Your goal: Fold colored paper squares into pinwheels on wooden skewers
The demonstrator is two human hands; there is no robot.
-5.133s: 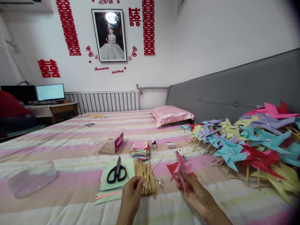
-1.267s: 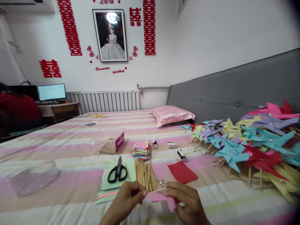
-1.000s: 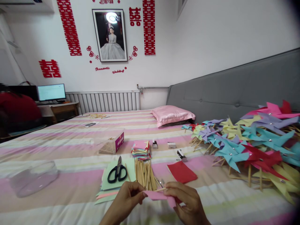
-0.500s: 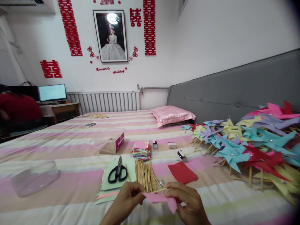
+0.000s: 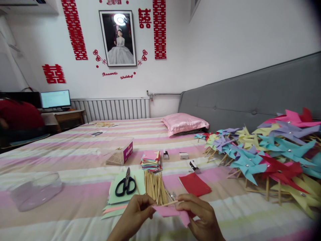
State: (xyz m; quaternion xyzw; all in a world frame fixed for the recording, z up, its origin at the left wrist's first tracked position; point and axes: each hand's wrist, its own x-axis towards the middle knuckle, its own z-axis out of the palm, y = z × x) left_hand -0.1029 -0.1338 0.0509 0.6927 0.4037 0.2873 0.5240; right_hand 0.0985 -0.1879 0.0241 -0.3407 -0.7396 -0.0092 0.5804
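A pink piece of paper point(image 5: 167, 211), bent with one flap hanging down, is stretched between my hands at the lower middle. My left hand point(image 5: 136, 214) pinches its left end. My right hand point(image 5: 200, 214) grips the right side, its fingers covering part of the folds. A wooden stick point(image 5: 170, 203) lies along the paper's upper edge by my right fingertips; whether it is held I cannot tell. Just beyond is a bundle of wooden sticks point(image 5: 153, 185), with small shiny metal pieces point(image 5: 173, 195) beside it. Black-handled scissors point(image 5: 126, 185) rest on coloured paper sheets point(image 5: 116, 199) to the left.
Finished paper pinwheels point(image 5: 278, 167) are heaped on the right. Red paper point(image 5: 195, 184), a stack of coloured squares point(image 5: 150, 161), small boxes point(image 5: 184, 155) and a clear plastic container point(image 5: 36, 192) lie on the striped bed. A pink pillow point(image 5: 185, 124) sits farther back. At far left sits a person point(image 5: 21, 115).
Almost nothing differs. Both hands keep their hold on the pink paper, and the view has shifted very slightly.
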